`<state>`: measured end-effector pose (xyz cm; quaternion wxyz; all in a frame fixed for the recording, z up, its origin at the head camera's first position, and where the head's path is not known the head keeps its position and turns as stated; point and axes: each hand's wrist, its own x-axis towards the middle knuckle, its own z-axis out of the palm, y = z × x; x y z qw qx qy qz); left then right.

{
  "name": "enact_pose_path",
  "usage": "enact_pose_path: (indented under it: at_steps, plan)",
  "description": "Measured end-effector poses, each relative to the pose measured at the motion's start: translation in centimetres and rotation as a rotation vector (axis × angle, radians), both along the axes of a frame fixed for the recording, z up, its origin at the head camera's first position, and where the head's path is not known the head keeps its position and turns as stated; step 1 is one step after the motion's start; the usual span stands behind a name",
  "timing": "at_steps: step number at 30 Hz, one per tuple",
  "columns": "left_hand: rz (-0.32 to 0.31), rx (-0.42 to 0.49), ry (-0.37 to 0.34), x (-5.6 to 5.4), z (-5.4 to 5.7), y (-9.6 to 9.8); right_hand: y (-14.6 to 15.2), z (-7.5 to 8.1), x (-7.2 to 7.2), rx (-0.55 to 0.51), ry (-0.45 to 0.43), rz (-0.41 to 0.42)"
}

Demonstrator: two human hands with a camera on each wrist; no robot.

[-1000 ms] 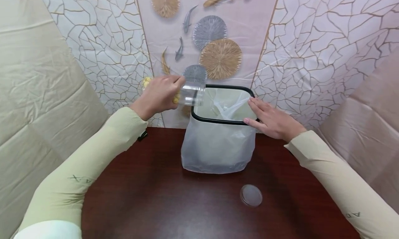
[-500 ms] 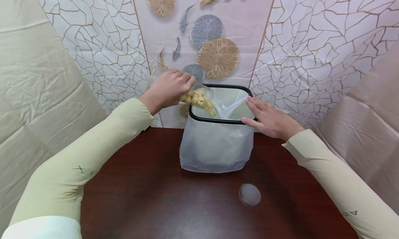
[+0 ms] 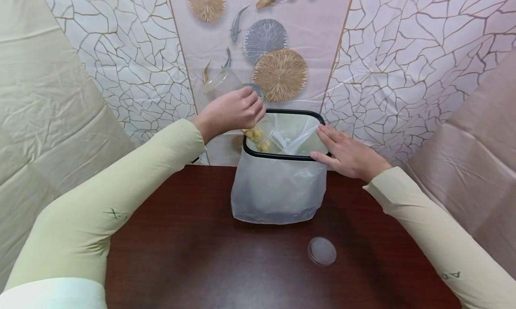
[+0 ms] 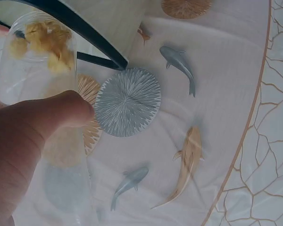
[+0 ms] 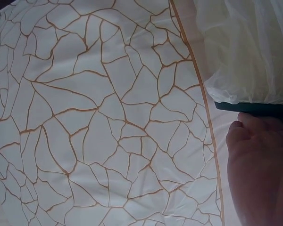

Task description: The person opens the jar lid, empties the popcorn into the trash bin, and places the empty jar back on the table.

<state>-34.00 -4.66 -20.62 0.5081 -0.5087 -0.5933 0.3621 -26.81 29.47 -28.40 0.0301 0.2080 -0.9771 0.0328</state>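
Note:
My left hand (image 3: 234, 111) grips a clear plastic jar (image 4: 66, 176), tipped mouth-down over the left side of a trash can (image 3: 282, 156). Yellow puffy pieces (image 3: 258, 138) gather at the jar's mouth, inside the can's rim; in the left wrist view they show through the clear wall. The jar's base rises behind my hand in the head view. My right hand (image 3: 348, 153) rests on the can's right rim with its fingers extended. A white plastic bag lines the can and hangs over its outside, under a black rim ring (image 5: 254, 108).
A round clear lid (image 3: 322, 251) lies on the dark red-brown table (image 3: 193, 255), in front of the can to the right. Behind the table hangs a patterned cloth (image 3: 375, 53) with fish and disc prints. Beige cloth panels (image 3: 44, 112) flank both sides.
My left hand has moved right and tipped the jar from nearly level to steeply mouth-down. The yellow pieces have slid from the base end to the mouth. My right hand stays on the rim.

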Motion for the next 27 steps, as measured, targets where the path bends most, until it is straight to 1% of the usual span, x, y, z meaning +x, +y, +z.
enact_pose_path:
  at_steps: [2,5,10,12,13,14,15,17,18,20,22,24,25,27]
  plan:
    - [-0.007,-0.026,0.025,0.0,0.0,0.0,0.0,0.0,0.0,-0.001,0.0,-0.001]
    - [0.001,-0.038,0.022,0.1,0.0,0.0,0.0,-0.1,-0.1,-0.001,-0.002,-0.003]
    - [0.007,0.02,-0.012,0.2,-0.2,-0.3,0.0,-0.1,-0.1,-0.005,0.001,-0.001]
    - [0.022,0.054,-0.047,0.3,-0.4,-0.5,0.0,-0.2,-0.1,-0.006,0.002,-0.002]
    - [0.038,0.074,-0.087,0.3,-0.4,-0.7,0.0,-0.2,-0.1,-0.006,0.001,-0.001]
    - [0.06,0.097,-0.142,0.4,-0.5,-0.9,0.0,-0.2,-0.1,-0.007,0.002,-0.001]
    - [0.088,0.128,-0.213,0.5,-0.5,-1.1,0.0,-0.2,-0.1,-0.007,0.002,-0.003]
    - [0.154,0.208,-0.391,0.8,-0.6,-1.6,0.0,-0.2,-0.1,-0.011,0.001,-0.006]
    - [0.178,0.266,-0.484,0.9,-0.7,-1.9,0.0,-0.2,-0.1,-0.012,0.0,-0.007]
    - [0.204,0.399,-0.656,1.0,-0.9,-2.7,0.0,-0.2,-0.1,-0.015,0.001,-0.007]
    - [0.195,0.545,-0.795,1.0,-1.3,-3.5,0.0,-0.2,-0.1,-0.018,0.0,-0.007]
    - [0.152,0.69,-0.905,0.8,-2.0,-4.4,0.0,-0.2,-0.1,-0.017,-0.001,-0.008]
    - [0.137,0.755,-0.954,0.7,-2.4,-4.7,0.0,-0.1,-0.1,-0.018,0.0,-0.009]
    - [0.082,0.884,-1.035,0.7,-3.5,-5.4,0.0,-0.1,-0.1,-0.017,0.001,-0.008]
